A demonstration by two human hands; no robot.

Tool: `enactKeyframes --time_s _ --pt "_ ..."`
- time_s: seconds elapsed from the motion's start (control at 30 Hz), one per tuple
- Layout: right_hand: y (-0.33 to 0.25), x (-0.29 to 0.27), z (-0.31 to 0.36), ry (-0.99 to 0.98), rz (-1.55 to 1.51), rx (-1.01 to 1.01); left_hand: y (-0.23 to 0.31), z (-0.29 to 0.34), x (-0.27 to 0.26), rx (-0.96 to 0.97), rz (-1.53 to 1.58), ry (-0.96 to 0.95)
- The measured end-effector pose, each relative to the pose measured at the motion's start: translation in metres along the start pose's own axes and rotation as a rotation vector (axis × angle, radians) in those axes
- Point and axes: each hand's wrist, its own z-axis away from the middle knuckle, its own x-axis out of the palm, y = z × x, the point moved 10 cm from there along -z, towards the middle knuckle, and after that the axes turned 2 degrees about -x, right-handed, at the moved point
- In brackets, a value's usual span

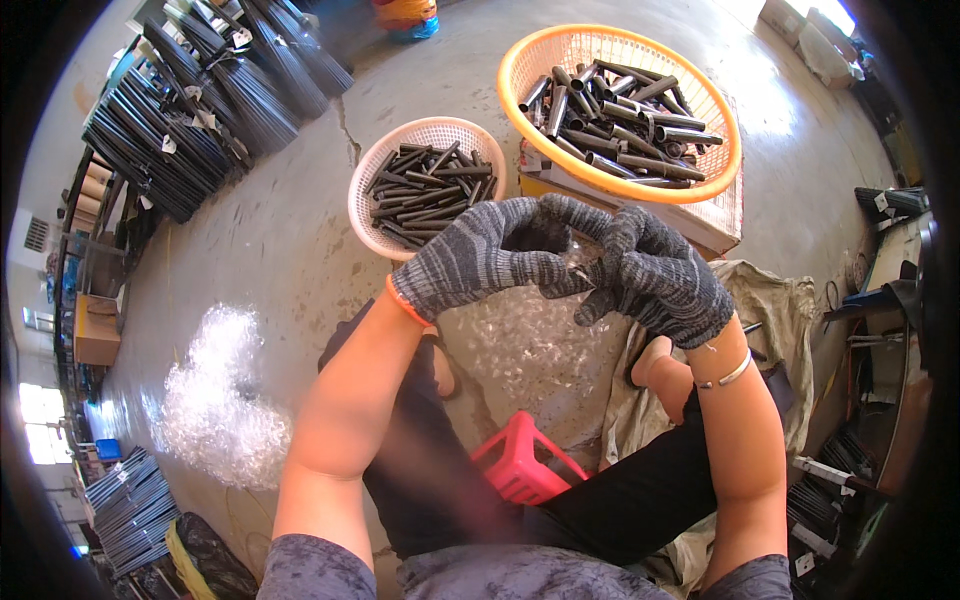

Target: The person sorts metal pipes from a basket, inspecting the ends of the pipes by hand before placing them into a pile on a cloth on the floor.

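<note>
Gloves on both hands. Left hand (480, 262) and right hand (655, 275) meet fingertip to fingertip just below white basket (425, 135). Fingers curled around something small and clear, likely plastic sleeve; can't tell exactly. Dark tubes (425, 190) lie in that basket. Step, my guess: handling sleeve. Next needs tube picked from basket.

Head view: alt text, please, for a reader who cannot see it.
Two grey knit-gloved hands, left hand and right hand, meet over a concrete floor, pinching something small and unclear. Beyond them, a white basket and an orange basket hold dark metal tubes.
</note>
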Motion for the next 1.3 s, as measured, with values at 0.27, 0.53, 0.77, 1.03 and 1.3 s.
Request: enactKeyframes --time_s 0.27,0.53,0.77,1.03,1.3 --pt "0.008 0.002 -0.008 -0.028 0.046 0.002 0.016 0.0 0.005 0.394 -0.561 0.153" --pt "-0.011 -0.033 0.0 0.159 -0.031 -0.066 0.013 0.015 -0.043 0.352 -0.636 0.396" --pt "-0.071 -0.134 0.042 0.5 -0.038 -0.372 -0.019 0.022 -0.058 0.067 -0.704 0.313" --pt "-0.153 -0.118 0.072 0.431 0.162 -0.48 -0.017 0.02 -0.062 0.068 -0.913 0.279" --pt "-0.073 -0.239 0.321 1.081 0.36 -0.334 -0.022 0.007 -0.021 0.168 -1.021 0.075"
